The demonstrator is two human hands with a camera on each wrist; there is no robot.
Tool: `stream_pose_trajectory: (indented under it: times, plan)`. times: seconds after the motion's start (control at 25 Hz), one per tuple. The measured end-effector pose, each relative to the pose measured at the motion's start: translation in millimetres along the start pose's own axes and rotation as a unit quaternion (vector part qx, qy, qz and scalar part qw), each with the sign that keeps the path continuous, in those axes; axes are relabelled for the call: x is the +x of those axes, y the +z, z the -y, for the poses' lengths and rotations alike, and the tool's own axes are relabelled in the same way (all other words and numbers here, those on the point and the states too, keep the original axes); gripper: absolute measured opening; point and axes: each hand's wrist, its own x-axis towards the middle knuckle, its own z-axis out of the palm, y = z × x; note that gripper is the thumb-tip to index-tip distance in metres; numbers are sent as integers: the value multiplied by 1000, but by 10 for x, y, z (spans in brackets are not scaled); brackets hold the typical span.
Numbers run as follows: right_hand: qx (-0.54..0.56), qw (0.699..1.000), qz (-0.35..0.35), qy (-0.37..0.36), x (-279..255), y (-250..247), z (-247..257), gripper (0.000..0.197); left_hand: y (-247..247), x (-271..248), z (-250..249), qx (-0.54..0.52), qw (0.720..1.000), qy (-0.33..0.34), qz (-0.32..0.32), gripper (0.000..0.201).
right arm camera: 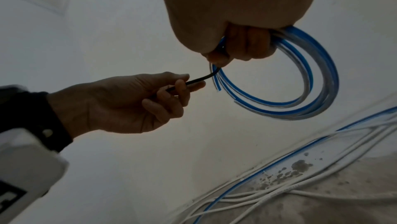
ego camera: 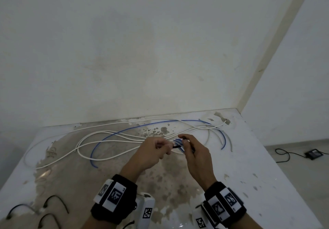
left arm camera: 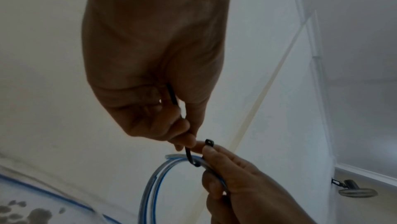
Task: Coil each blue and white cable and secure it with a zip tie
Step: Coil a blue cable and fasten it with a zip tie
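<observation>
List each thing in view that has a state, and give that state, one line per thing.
Blue coil: wound, held up in right hand.
Zip tie: hooked round coil, not closed; strap pinched by left hand.
White cables: loose on table.
Blue cable: loose on table.
Spare ties: lying unused.

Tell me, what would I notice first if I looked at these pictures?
First the two hands meeting in the middle above the table: the right hand grips a round blue coil, and the left hand pinches a black zip tie hooked round it. Behind them, long white cables and a blue cable sprawl loose across the stained table. Spare black zip ties lie at its near left corner.
</observation>
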Motion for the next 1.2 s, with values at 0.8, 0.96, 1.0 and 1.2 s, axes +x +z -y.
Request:
stream_pose_trajectory:
  times: [0.8,0.96,1.0,1.2]
  plan:
    - [191,980,-48,25,182,17,25,22,126,73,-20,133,984,96,63,45]
    - [203,979,-27,16,199,25,45,24,93,111,-78,136,985,70,75,47]
    - [200,979,-22,10,202,24,45,24,84,120,-89,140,985,65,80,47]
    - [179,984,-3,-15,227,17,20,26,69,142,-109,145,983,57,92,46]
